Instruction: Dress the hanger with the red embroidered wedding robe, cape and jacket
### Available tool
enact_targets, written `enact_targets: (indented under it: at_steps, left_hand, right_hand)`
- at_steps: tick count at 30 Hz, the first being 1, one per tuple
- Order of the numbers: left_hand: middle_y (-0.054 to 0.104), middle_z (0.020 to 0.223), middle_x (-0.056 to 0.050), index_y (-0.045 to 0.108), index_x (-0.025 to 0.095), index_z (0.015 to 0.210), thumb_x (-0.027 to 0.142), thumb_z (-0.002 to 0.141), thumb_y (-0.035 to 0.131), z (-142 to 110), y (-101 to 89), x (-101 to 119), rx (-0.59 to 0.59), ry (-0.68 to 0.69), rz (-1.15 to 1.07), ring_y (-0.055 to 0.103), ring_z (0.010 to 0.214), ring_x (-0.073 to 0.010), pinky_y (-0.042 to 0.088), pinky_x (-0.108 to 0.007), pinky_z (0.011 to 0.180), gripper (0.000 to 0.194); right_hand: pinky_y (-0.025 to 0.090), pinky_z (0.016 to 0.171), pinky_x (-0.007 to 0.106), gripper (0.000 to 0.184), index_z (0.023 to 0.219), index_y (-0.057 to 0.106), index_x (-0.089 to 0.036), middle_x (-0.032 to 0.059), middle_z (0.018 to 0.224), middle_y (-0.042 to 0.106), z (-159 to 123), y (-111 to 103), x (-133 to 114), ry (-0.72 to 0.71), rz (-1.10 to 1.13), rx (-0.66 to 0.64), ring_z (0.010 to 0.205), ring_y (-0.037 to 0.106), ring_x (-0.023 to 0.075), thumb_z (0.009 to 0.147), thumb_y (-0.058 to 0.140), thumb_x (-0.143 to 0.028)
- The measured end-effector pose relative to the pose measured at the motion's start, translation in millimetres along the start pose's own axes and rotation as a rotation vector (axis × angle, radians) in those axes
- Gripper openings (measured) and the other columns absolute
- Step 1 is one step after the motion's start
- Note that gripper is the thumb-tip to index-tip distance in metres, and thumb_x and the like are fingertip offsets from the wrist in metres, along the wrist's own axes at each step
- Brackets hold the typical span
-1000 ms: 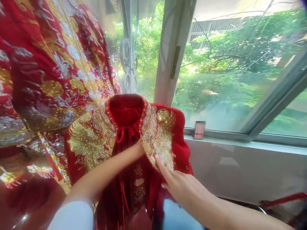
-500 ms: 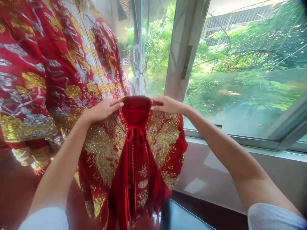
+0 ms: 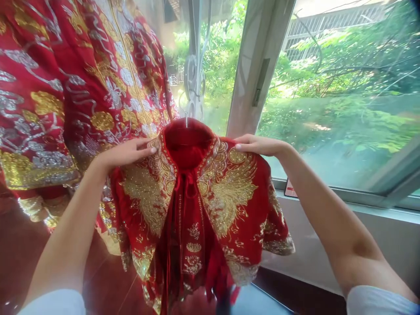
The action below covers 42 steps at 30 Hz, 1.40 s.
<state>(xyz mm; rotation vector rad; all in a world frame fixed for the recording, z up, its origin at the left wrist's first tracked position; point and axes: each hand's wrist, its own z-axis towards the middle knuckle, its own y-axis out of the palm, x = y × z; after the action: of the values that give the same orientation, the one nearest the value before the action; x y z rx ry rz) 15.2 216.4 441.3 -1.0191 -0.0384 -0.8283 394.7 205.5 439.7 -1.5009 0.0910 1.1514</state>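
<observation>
A small red jacket (image 3: 197, 205) with gold embroidery hangs on a hanger whose metal hook (image 3: 186, 118) shows above the collar. My left hand (image 3: 126, 153) lies on the jacket's left shoulder with fingers stretched toward the collar. My right hand (image 3: 259, 145) rests on the right shoulder, fingers curled over the fabric. A red tie cord hangs down the front of the jacket.
A large red robe (image 3: 65, 96) with gold and silver embroidery hangs at the left, close behind the jacket. A window (image 3: 328, 87) with a grey frame and sill (image 3: 377, 205) fills the right side, trees outside. Dark red floor (image 3: 19, 258) lies below.
The hands moved from the jacket's front up to its collar, then apart onto the shoulders. The jacket has spread wider and sits higher, with the hanger hook now in sight.
</observation>
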Motion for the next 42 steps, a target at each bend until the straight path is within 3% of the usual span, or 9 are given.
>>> enact_targets:
  at_steps: [3,6,11,14,17,20,24,32,42]
  left_hand:
    - [0.067,0.081,-0.01,0.067,0.015,0.091,0.074,0.078,0.047,-11,18.3,9,0.055,-0.066,0.207,0.062,0.077,-0.0243,0.05,-0.039,0.078,0.063]
    - [0.068,0.097,-0.015,0.064,0.015,0.104,0.067,0.084,0.045,-23,49.7,27,0.434,-0.115,0.364,0.062,0.092,-0.0308,0.044,-0.047,0.091,0.059]
    - [0.043,0.14,-0.021,0.033,0.012,0.141,0.056,0.086,0.048,-94,136.3,31,0.831,0.069,0.46,0.035,0.135,-0.0334,0.02,-0.052,0.114,0.071]
    - [0.041,0.134,-0.025,0.034,0.012,0.135,0.052,0.077,0.065,-156,194.1,13,0.807,0.031,0.589,0.036,0.131,-0.0381,0.024,-0.057,0.109,0.078]
    - [0.054,0.113,-0.02,0.047,0.013,0.115,0.035,0.084,0.061,-196,221.4,-10,0.669,-0.116,0.564,0.051,0.11,-0.032,0.041,-0.046,0.092,0.04]
    - [0.061,0.082,-0.008,0.054,0.017,0.087,0.027,0.09,0.052,-209,213.3,-26,0.456,-0.126,0.575,0.055,0.079,-0.024,0.041,-0.037,0.074,0.01]
    - [0.056,0.065,-0.003,0.049,0.02,0.071,0.019,0.091,0.045,-214,186.0,-16,0.331,0.006,0.61,0.051,0.064,-0.0202,0.038,-0.033,0.064,0.021]
    - [0.045,0.05,-0.001,0.04,0.023,0.063,0.016,0.086,0.041,-202,142.4,93,0.232,0.384,0.112,0.041,0.047,-0.0154,0.029,-0.029,0.046,0.024]
    - [0.063,0.072,-0.01,0.058,0.018,0.081,0.031,0.092,0.037,-161,233.6,5,0.056,0.115,0.139,0.057,0.063,-0.0207,0.036,-0.03,0.054,0.027]
  right_hand:
    - [0.046,0.063,0.03,0.048,0.083,0.064,-0.015,0.005,0.072,0.062,-10,19,2,0.072,-0.171,0.256,0.068,0.057,0.016,0.085,0.045,-0.06]
    - [0.045,0.072,0.037,0.041,0.089,0.067,-0.016,0.0061,0.074,0.062,-13,51,-7,0.186,-0.521,0.706,0.072,0.057,0.0195,0.089,0.045,-0.051]
    - [0.038,0.094,0.047,0.04,0.127,0.052,-0.018,0.0141,0.113,0.06,-29,163,5,-0.008,-0.8,1.399,0.111,0.052,0.0281,0.091,0.047,-0.036]
    - [0.04,0.088,0.047,0.055,0.133,0.045,-0.019,0.0169,0.117,0.057,-42,241,29,-0.014,-0.923,1.309,0.106,0.053,0.031,0.083,0.06,-0.037]
    - [0.044,0.078,0.049,0.07,0.136,0.04,-0.009,0.0224,0.109,0.059,-43,279,61,0.209,-0.876,1.248,0.096,0.056,0.0347,0.079,0.063,-0.044]
    - [0.049,0.072,0.042,0.062,0.14,0.031,-0.008,0.0111,0.086,0.065,-38,276,90,0.12,-0.747,1.214,0.077,0.061,0.0252,0.086,0.054,-0.029]
    - [0.052,0.059,0.03,0.046,0.134,0.038,-0.014,0.0035,0.077,0.064,-45,266,95,-0.166,-0.629,1.136,0.062,0.06,0.0168,0.088,0.044,-0.013]
    - [0.051,0.054,0.032,0.028,0.114,0.052,-0.025,0.0026,0.069,0.058,-98,280,-28,-0.455,-0.325,1.045,0.057,0.056,0.0183,0.088,0.045,-0.021]
    - [0.057,0.078,0.031,0.037,0.128,0.036,-0.017,0.0091,0.098,0.066,-5,302,39,-0.296,-0.361,0.972,0.09,0.068,0.0176,0.091,0.038,-0.013]
